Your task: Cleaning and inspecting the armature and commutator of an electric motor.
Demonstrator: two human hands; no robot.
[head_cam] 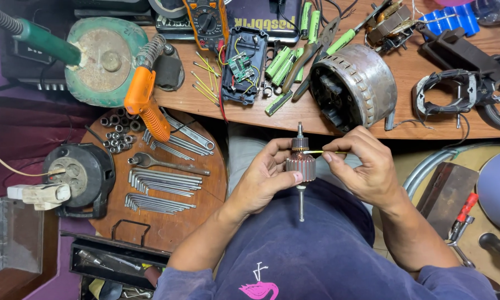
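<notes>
Two hands meet over my lap, just below the worktop (372, 119) edge. My left hand (264, 178) curls closed around a small motor armature (300, 164), thumb on its copper-coloured core, holding the shaft upright so the commutator end faces up and stays steady. My right hand (363, 166) pinches a thin yellow stick (322, 152) between thumb and forefinger, its tip laid against the armature just above the core; the grip looks chosen for fine control. Behind, the wooden worktop carries a grey motor housing (355, 83), green cells (280, 64), an open circuit box (243, 66) and a multimeter (206, 22). Left of me, a round wooden stool top (166, 222) holds hex keys (161, 183), sockets and an orange glue gun (144, 103).
</notes>
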